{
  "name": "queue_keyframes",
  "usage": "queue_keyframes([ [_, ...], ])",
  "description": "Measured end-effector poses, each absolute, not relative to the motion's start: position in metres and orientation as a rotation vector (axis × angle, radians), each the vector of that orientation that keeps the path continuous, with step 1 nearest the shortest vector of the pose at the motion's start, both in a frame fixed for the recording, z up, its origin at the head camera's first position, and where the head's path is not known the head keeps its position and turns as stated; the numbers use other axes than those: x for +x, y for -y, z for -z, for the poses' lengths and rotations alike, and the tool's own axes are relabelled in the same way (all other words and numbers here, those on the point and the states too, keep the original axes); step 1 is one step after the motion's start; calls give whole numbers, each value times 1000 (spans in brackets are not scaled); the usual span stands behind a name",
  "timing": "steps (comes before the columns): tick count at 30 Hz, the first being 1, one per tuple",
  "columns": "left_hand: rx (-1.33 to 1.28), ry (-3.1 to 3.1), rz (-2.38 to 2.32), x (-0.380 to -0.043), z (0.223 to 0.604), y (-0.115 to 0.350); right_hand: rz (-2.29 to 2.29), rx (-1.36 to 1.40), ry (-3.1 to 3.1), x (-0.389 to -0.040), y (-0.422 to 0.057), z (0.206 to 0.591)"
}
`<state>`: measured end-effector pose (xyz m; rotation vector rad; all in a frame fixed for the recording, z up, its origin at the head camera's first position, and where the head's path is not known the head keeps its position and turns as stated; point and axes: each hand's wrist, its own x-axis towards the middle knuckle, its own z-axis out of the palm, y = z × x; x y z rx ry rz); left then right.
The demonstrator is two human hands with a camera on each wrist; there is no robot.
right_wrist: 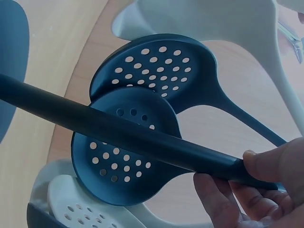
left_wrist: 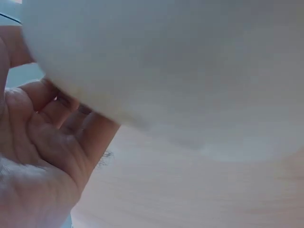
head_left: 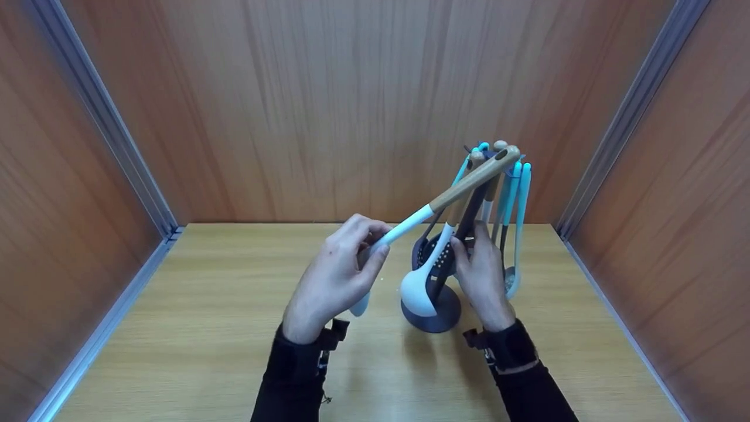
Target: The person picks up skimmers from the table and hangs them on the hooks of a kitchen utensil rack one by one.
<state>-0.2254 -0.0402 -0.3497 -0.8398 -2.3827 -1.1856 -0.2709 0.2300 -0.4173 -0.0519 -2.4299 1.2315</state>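
Observation:
My left hand (head_left: 337, 272) pinches the pale neck of a wooden-handled kitchen utensil (head_left: 469, 180) between thumb and fingers. Its handle slants up to the right, overlapping the stand's top in the head view. The utensil's broad, smooth white head (left_wrist: 180, 71) fills much of the left wrist view; its kind cannot be told. With thumb and fingers, my right hand (head_left: 483, 275) grips the dark pole (right_wrist: 123, 134) of a utensil stand, whose round base (head_left: 442, 319) tilts. A white ladle (head_left: 417, 292) hangs at the stand's near left side.
Two dark perforated skimmers (right_wrist: 199, 90) and a pale perforated utensil (right_wrist: 71, 202) hang around the pole. Turquoise-handled utensils (head_left: 523, 202) hang on the stand's right side. Wooden panels (head_left: 375, 105) with metal edging enclose the light wooden table (head_left: 234, 351) at the back and sides.

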Motion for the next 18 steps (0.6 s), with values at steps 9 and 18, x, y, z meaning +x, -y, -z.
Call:
queue_keyframes([
  [9,-859,2479,1167,-221,349,30,-1239,-45,2462,-273,-236,416],
  [18,-986,2570,1146,-219,352,25,-1164,20,2442,-274,-237,419],
])
